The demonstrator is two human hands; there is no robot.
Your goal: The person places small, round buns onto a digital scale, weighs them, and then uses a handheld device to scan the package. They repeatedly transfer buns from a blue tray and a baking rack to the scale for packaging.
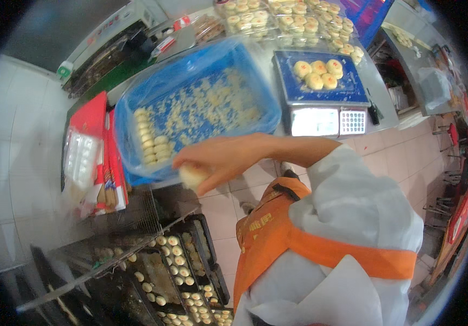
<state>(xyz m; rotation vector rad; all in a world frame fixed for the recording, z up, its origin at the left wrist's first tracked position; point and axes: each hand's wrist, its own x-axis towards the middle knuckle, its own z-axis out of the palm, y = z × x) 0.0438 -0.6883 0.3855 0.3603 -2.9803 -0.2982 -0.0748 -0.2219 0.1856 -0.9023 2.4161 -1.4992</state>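
Note:
My right hand [221, 157] reaches left past the near edge of a blue plastic tub [272, 118] lined with clear film. Its fingers and thumb close around a round pale pastry [193, 176], slightly blurred; whether it holds more than one cannot be told. Inside the tub, pastries stand in two rows [146, 138] at the left, and flaky crumbs [205, 106] cover much of the bottom. To the right, several red-marked pastries [318, 67] rest on the blue platform of a digital scale [299, 98]. My left hand is out of view.
Clear packs of pastries [297, 24] are stacked behind the scale. Red card boxes [91, 118] and a clear plastic tray [81, 157] lie left of the tub. Below, a metal rack holds dark baking trays [154, 277] with pastries. A black-handled tool [373, 112] lies beside the scale.

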